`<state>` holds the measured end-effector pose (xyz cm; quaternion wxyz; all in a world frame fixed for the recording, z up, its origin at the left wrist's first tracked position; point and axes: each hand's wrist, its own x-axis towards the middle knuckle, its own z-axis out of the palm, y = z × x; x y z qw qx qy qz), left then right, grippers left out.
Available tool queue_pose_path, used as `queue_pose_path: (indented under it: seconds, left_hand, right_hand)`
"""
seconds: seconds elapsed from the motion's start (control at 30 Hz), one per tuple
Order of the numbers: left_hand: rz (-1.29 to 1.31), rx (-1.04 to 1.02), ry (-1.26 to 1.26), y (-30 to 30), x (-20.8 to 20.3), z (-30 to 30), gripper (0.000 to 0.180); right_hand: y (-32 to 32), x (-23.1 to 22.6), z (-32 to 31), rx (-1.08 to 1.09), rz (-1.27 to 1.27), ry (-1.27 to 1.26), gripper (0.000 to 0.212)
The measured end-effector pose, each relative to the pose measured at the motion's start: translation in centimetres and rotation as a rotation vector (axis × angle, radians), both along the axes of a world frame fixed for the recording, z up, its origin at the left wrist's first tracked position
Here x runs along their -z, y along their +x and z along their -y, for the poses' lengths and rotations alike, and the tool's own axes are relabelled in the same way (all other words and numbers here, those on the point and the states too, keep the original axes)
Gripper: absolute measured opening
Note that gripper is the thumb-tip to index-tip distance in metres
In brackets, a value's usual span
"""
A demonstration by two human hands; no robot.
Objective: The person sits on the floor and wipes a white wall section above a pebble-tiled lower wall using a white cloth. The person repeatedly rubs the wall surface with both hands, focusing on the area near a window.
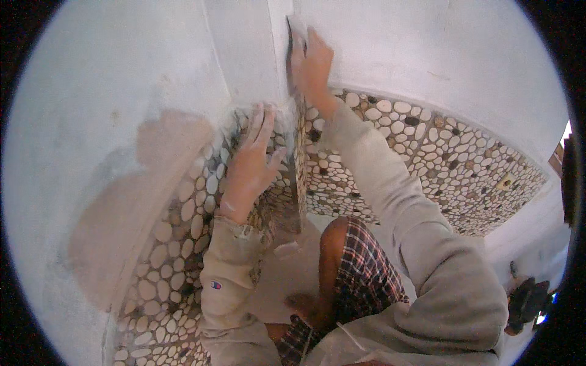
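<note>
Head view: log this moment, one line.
right hand: holds thin grey sheet at white wall | left hand: open, by brown-white pebbled wall

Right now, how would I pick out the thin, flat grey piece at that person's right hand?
Start with the large wall panel of white, tan and black pebbles on the right. Just above its left end, the bare right hand holds a thin, flat grey piece against the smooth, pale wall. Its dark edge sets it apart from the paler surfaces around it.
</note>
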<state>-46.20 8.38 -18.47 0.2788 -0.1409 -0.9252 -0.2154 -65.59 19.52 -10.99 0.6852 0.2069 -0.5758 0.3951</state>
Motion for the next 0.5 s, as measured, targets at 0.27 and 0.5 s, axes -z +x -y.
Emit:
queue_pose_path:
  seconds: [0.27,0.5]
  left_hand:
    - [-0.083,-0.036,-0.041,-0.6,0.8,0.1,0.076]
    - [-0.135,0.036,0.111,-0.5,-0.9,1.1,0.056]
  right_hand:
    - [3.1,5.8,-3.0,-0.089,0.312,0.161,0.026]
    - [11.6,5.1,-5.3,-1.063,0.576,-0.141,0.036]
